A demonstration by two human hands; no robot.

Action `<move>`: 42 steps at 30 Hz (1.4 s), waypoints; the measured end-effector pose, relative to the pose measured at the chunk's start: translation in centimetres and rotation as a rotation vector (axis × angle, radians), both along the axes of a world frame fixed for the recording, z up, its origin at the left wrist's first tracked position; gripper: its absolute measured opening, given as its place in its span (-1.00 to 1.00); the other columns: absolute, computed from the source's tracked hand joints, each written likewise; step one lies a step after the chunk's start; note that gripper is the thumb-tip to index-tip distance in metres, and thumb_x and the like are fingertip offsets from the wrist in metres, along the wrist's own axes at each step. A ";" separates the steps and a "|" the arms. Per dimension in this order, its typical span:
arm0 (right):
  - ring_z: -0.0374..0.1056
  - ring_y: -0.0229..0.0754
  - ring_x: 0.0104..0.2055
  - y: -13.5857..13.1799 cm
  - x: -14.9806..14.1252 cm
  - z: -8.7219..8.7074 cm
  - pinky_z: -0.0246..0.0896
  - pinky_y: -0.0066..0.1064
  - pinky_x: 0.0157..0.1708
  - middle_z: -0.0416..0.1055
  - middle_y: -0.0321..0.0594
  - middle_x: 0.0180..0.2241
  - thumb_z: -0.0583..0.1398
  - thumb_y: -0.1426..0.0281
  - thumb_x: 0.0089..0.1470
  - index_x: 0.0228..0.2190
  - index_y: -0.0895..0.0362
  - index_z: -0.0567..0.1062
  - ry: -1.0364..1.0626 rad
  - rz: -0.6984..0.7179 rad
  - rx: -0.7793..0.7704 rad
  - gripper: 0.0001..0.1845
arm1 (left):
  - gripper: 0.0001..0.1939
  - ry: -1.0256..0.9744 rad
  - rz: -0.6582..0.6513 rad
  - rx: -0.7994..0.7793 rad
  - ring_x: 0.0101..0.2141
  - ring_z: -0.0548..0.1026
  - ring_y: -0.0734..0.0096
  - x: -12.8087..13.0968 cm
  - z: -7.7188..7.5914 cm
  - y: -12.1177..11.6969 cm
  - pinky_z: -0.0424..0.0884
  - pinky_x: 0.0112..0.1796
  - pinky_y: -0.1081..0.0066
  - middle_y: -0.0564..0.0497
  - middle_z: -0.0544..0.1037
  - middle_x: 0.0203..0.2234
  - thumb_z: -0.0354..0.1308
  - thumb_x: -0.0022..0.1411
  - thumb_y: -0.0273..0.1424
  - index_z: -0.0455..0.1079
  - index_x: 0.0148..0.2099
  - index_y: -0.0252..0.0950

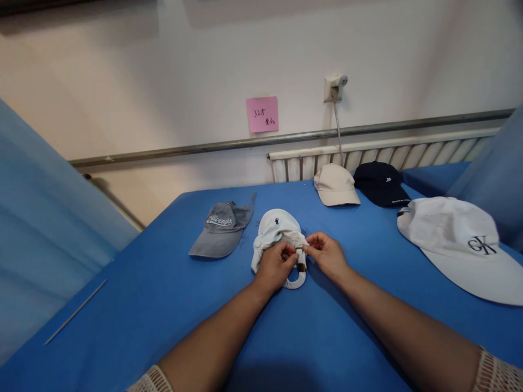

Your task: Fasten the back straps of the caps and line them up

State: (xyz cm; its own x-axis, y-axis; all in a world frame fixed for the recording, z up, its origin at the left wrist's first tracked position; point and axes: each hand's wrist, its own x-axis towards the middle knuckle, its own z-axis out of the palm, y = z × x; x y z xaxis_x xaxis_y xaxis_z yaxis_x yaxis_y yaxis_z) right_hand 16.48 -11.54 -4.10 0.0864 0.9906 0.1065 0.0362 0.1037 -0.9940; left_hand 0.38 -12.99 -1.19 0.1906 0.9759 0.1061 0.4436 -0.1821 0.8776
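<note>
A white cap (277,227) with a small dark logo lies in the middle of the blue table (163,294), its back facing me. My left hand (276,267) is closed on the cap's rear strap. My right hand (326,253) pinches the same strap from the right, by its small brown buckle (301,266). The two hands almost touch over the back opening.
A grey cap (220,231) lies left of the white one. A beige cap (335,185) and a black cap (381,184) sit at the far edge by a radiator. A large white cap (457,239) lies at the right. A pink note (262,114) hangs on the wall.
</note>
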 end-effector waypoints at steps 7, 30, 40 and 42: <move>0.33 -0.19 -0.46 0.1 0.2 -0.3 0.22 -0.37 -0.40 0.44 -0.26 -0.50 0.27 0.22 -0.13 -0.42 0.13 0.47 -0.074 0.016 0.020 -0.75 | -0.82 0.043 0.035 0.031 -0.48 0.44 0.44 -0.1 0.0 0.0 0.33 -0.42 0.46 0.06 0.49 -0.47 0.18 0.10 -0.39 0.39 -0.20 -0.29; 0.36 -0.21 -0.50 -0.1 -0.1 -0.8 0.24 -0.40 -0.46 0.46 -0.31 -0.51 0.26 0.25 -0.11 -0.30 0.10 0.51 -0.053 0.056 -0.001 -0.72 | -0.81 0.080 0.031 0.042 -0.50 0.42 0.45 -0.3 -0.7 0.4 0.28 -0.46 0.48 0.06 0.50 -0.50 0.20 0.10 -0.36 0.42 -0.21 -0.30; 0.27 -0.25 -0.59 -0.5 -0.7 0.3 0.16 -0.42 -0.54 0.35 -0.40 -0.63 0.35 0.26 -0.28 -0.45 0.12 0.40 0.111 0.105 -0.174 -0.67 | -0.80 -0.026 -0.012 0.134 -0.33 0.50 0.38 -0.6 0.0 -0.2 0.39 -0.27 0.40 -0.02 0.56 -0.32 0.09 0.17 -0.44 0.43 -0.14 -0.30; 0.30 -0.25 -0.57 -0.8 -0.5 1.1 0.18 -0.42 -0.53 0.41 -0.34 -0.59 0.36 0.25 -0.25 -0.41 0.14 0.43 0.259 0.170 -0.214 -0.66 | -0.77 -0.019 0.002 0.186 -0.28 0.50 0.36 -0.7 0.5 -0.5 0.40 -0.21 0.37 -0.04 0.55 -0.26 0.07 0.20 -0.45 0.41 -0.09 -0.29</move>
State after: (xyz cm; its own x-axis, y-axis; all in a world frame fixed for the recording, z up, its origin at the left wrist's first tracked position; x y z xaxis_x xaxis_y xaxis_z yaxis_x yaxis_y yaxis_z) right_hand 15.94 -12.36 -3.00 -0.0837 0.9906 -0.1083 -0.2188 -0.1243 -0.9678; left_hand -0.29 -13.46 -0.74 0.1846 0.9397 0.2880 0.4275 -0.3407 0.8374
